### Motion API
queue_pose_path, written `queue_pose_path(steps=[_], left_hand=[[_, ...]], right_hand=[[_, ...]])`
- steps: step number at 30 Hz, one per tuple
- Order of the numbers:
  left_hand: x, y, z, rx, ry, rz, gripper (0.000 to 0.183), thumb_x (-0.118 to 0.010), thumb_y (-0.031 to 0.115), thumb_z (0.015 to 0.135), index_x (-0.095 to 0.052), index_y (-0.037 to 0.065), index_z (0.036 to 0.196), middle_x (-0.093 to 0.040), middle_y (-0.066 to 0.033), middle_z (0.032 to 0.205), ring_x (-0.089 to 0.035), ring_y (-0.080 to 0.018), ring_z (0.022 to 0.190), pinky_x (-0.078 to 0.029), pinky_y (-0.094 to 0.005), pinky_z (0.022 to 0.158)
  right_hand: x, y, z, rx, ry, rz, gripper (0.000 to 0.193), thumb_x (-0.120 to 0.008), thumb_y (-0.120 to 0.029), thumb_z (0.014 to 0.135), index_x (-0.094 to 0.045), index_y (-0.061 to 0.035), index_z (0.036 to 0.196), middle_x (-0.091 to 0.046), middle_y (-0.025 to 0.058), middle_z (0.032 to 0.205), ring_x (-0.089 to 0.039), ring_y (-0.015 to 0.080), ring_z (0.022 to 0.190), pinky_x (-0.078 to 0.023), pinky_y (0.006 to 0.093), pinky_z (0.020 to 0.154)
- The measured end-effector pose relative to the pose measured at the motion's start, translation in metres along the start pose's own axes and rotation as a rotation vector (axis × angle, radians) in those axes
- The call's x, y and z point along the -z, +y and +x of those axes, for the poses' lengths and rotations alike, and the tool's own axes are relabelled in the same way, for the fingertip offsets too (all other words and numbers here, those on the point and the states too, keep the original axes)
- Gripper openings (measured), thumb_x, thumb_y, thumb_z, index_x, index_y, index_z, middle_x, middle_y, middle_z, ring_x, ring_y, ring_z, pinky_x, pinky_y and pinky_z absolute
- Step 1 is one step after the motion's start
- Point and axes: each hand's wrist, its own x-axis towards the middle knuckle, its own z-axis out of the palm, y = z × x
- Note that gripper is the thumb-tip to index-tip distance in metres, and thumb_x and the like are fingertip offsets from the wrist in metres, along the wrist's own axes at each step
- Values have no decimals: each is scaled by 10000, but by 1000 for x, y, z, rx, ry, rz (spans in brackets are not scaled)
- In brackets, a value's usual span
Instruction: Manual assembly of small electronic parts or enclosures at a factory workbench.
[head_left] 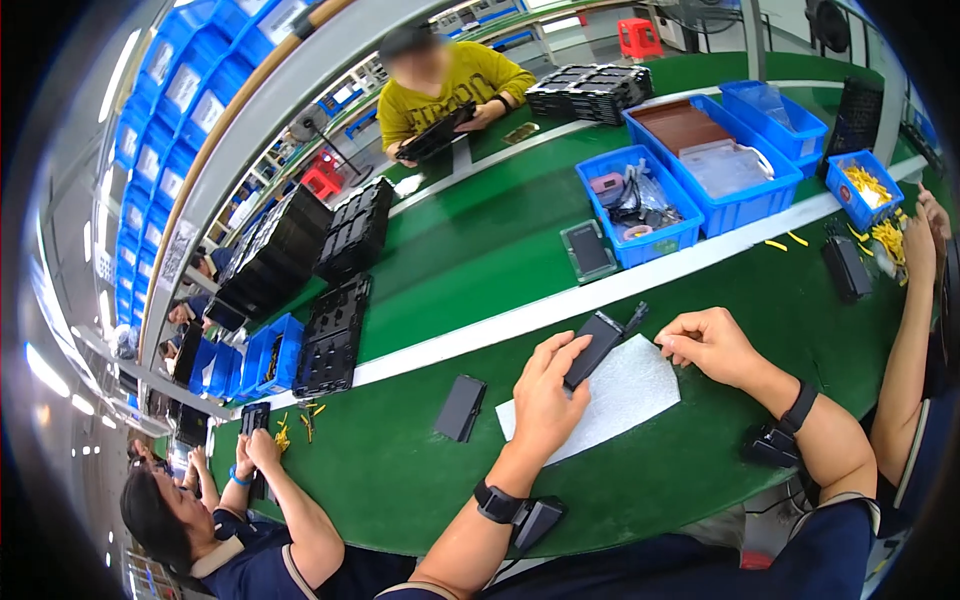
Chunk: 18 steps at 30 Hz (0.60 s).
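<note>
Slim black rectangular device (594,348), tilted, one end over white foam sheet (610,398).

Left hand (548,392) gripping a black flat device (592,350) over a white foam sheet (620,395), right hand (710,343) just beside.

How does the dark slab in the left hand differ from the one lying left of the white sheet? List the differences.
The held slab is gripped by the left hand and tilted up above the white sheet; the lying slab rests untouched on the green table. The held slab looks longer and narrower. Both are dark, flat rectangles.
</note>
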Motion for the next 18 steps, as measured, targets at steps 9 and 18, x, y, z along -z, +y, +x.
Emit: queue_pose_path(steps=[9, 18], left_hand=[[-2, -4, -3, -61, 29, -104, 570, -631, -24, 641, -564, 116, 1189, -559, -95, 1158, -559, -290, 1035, -472, -357, 873], [1, -9, -4, -84, 17, -112, 604, -598, -41, 625, -546, 111, 1208, -561, -94, 1142, -553, -282, 1022, -463, -359, 870]], right_hand=[[-4, 2, -10, -39, -19, -29, 139, -595, -88, 852, -658, 27, 807, -649, 62, 699, -587, 84, 581, -479, 223, 532], [-9, 4, -11, -17, -95, -14, 140, -604, -91, 858, -653, 37, 826, -642, 67, 704, -592, 98, 589, -475, 220, 521]])
